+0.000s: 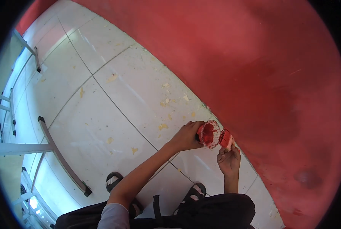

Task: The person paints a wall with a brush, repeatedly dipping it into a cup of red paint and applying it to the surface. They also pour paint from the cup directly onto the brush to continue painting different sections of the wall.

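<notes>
My left hand (pixel 188 136) is wrapped round a small paint cup (pixel 210 133) with red paint inside and red streaks over its pale rim. Right beside the cup, my right hand (pixel 229 159) grips a paintbrush (pixel 226 139) whose bristles are coated in red. The bristles are close to the cup's rim, on the side toward the wall. Behind both hands rises a red-painted wall (pixel 254 76), with a darker red patch in its middle.
White floor tiles (pixel 113 99) carry scattered flakes of peeled paint (pixel 163 126). Metal furniture legs (pixel 59 156) stand at the left. My sandalled feet (pixel 193 192) are below my hands, and the wall's bottom edge runs diagonally past them.
</notes>
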`<state>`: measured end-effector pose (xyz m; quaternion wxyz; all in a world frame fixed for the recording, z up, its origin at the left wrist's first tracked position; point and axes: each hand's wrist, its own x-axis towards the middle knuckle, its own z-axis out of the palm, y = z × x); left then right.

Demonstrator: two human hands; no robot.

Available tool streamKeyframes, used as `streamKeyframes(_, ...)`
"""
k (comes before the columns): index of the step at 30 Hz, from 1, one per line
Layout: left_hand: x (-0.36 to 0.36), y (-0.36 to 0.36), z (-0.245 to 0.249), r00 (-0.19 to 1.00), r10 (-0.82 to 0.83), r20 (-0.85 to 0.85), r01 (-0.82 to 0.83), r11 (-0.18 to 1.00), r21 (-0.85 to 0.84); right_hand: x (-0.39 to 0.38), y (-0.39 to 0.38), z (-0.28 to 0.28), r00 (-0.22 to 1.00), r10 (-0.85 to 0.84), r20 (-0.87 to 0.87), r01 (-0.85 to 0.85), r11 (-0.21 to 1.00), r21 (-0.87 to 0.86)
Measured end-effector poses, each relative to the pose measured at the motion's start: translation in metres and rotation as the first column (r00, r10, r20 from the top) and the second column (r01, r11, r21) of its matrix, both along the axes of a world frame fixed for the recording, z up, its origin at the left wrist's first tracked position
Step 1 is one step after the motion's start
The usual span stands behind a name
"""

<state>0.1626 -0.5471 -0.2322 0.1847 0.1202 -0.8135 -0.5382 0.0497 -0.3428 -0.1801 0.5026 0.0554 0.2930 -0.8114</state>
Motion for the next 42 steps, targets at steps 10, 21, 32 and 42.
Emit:
streamKeyframes(10, 0.010, -0.023, 0.012, 0.955, -0.200, 0.219, 0.239, 0.957, -0.167, 0.009, 0.000, 0.004, 0.997, -0.006, 0.076, 0.005, 1.000, 0.009)
streamKeyframes(21, 0.098, -0.066, 0.128, 0.881, -0.216, 0.420, 0.314, 0.932, -0.181, 0.036, -0.041, 0.074, 0.907, 0.419, 0.038, -0.418, 0.886, 0.199)
streamKeyframes(32, 0.126, -0.074, 0.108, 0.931, -0.307, 0.200, 0.291, 0.951, 0.103, 0.038, -0.074, 0.124, 0.799, 0.584, -0.143, -0.543, 0.804, 0.243)
streamKeyframes(42, 0.147, -0.135, 0.096, 0.985, -0.096, 0.143, 0.071, 0.982, 0.173, 0.049, -0.157, 0.132, 0.761, 0.632, -0.146, -0.598, 0.771, 0.218)
